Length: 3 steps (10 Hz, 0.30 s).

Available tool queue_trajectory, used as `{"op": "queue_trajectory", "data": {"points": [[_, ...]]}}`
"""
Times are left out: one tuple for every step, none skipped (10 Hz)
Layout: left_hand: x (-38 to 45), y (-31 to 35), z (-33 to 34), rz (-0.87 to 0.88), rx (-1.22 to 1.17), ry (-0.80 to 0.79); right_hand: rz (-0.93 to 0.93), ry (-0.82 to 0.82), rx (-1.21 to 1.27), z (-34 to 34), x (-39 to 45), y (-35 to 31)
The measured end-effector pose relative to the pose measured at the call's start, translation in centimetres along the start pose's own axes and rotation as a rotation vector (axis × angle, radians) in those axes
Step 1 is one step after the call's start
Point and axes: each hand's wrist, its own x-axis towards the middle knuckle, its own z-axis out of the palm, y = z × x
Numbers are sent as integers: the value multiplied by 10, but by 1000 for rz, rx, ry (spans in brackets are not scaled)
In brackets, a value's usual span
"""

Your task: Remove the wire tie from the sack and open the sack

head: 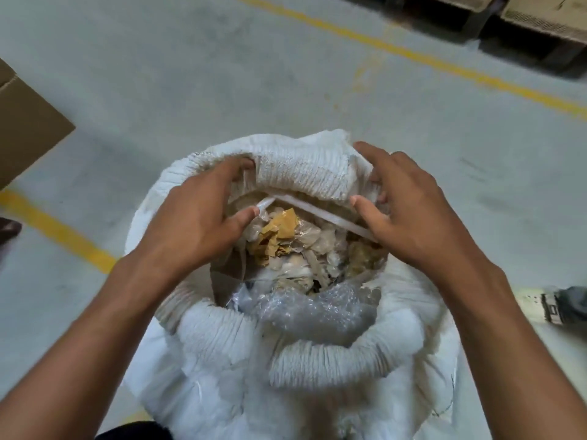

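A white woven sack stands on the floor below me, its mouth open and its rim rolled down into a thick cuff. Inside lie crumpled clear plastic, bubble wrap and brown tape scraps. My left hand grips the far-left part of the rim, fingers tucked under the fabric and thumb inside. My right hand holds the far-right part of the rim, thumb pressing on the rolled cuff. A flat white strap crosses the mouth between my hands. No wire tie is visible.
Grey concrete floor with yellow painted lines surrounds the sack. A cardboard box lies at the left edge, stacked cartons at the top right, and a small dark object on the floor at the right.
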Motion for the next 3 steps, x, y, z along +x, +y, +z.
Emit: {"op": "queue_trajectory", "data": {"points": [[3,12,-34,-6,17,-65,36,-61,36,-30,9,-20],[10,28,-79,-22,9,-127,36,-83,7,-75,27,-49],[18,47,-137,-45,11,-120,31,-112,-87,-131,42,-84]]}}
